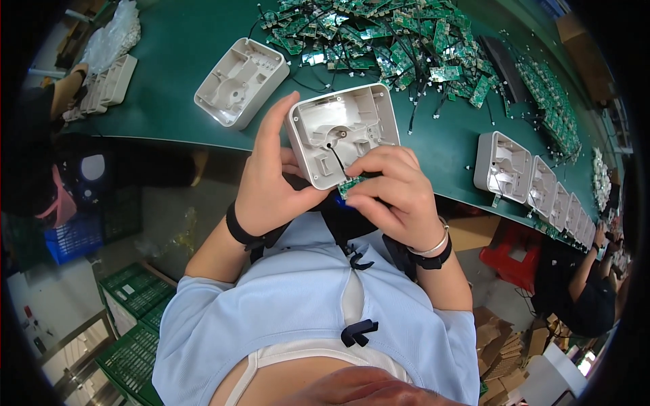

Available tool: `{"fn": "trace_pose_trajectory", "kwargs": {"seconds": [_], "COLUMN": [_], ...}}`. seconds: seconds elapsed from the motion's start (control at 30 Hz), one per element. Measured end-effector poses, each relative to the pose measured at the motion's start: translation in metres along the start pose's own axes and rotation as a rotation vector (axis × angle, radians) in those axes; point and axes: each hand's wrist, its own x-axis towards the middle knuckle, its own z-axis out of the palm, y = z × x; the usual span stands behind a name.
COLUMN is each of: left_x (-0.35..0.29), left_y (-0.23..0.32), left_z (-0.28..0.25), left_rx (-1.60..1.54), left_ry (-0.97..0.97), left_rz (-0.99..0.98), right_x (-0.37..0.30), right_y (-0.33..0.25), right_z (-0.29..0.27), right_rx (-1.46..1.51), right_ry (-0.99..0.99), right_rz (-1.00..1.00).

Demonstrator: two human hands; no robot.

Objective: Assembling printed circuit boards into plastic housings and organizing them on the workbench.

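In front of my chest, my left hand [267, 183] grips a white plastic housing [308, 145] by its left side and lower corner, its hollow inside facing up. My right hand [399, 193] pinches a small green circuit board [348, 186] at the housing's near edge. A thin black cable [336, 157] runs from the board into the housing, ending near a round post inside. The fingertips of my right hand hide part of the board. A second white housing [242, 84] lies hollow side up on the table, just beyond my left hand.
A large heap of green circuit boards with black cables [379, 40] covers the far middle of the green table [183, 40]. More boards [552, 101] lie at the right, near a row of white housings [502, 166]. Other people's arms [583, 271] show at both sides.
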Motion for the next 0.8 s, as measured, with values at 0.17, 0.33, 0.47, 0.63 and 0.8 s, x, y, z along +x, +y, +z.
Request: {"fn": "trace_pose_trajectory", "kwargs": {"seconds": [0.17,0.33,0.47,0.63,0.8], "left_x": [0.001,0.0,-0.003,-0.008,0.005], "left_y": [0.0,-0.006,-0.006,0.007,-0.002], "left_z": [0.002,0.0,0.004,0.002,-0.044], "left_rx": [-0.01,-0.097,-0.1,-0.135,0.401], "left_ry": [0.021,0.012,-0.029,-0.187,0.166], "left_rz": [0.007,-0.018,0.028,-0.088,0.263], "right_x": [0.002,0.008,0.001,-0.023,-0.049], "right_y": [-0.001,-0.004,-0.003,-0.024,-0.013], "right_z": [0.012,0.015,0.008,-0.027,-0.064], "right_rx": [-0.04,-0.022,-0.186,-0.349,-0.586], "right_ry": [0.064,0.114,-0.003,-0.058,-0.026], "right_rz": [0.104,0.215,0.007,0.031,0.129]}}
